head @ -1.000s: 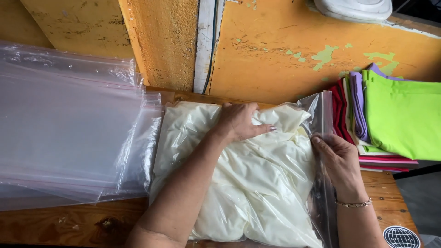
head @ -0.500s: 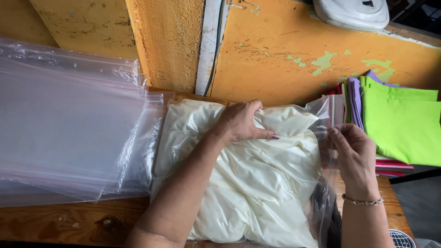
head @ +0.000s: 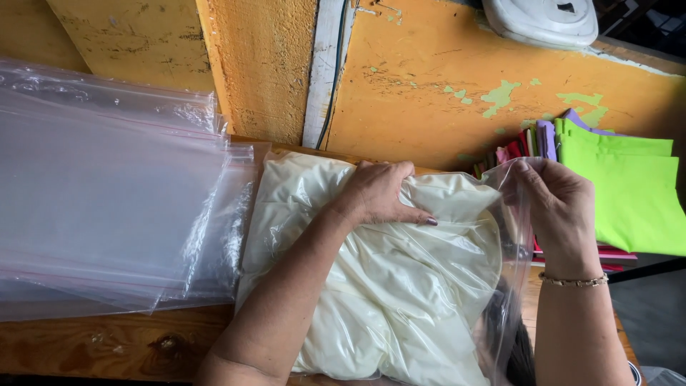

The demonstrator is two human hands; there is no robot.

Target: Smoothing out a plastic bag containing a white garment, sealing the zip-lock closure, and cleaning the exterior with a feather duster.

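A person's two bare forearms reach up from the bottom edge, over a wooden table (head: 107, 347). The left hand (head: 382, 193) lies flat, fingers spread, pressing on a cream-coloured folded garment (head: 386, 286) that sits inside a clear plastic bag (head: 511, 236) in the middle of the table. The hand holds nothing; it only bears down on the cloth near the bag's far edge. The right hand (head: 561, 204), with a thin gold bracelet (head: 575, 281) at the wrist, is raised at the bag's right side, fingertips closed in a pinch on the open mouth of the plastic and lifting it upward.

This looks like the closing stage of bagging the garment: the cloth appears fully inside, and air is being pressed out. Sealing would call for laying the two edges of the mouth together evenly, with no cloth caught between.

To the left lies a stack of empty clear bags (head: 107, 200). To the right, further back, sits a pile of folded cloths (head: 622, 193), bright green on top. Behind everything stands a worn yellow wall (head: 429, 86) with peeling paint.
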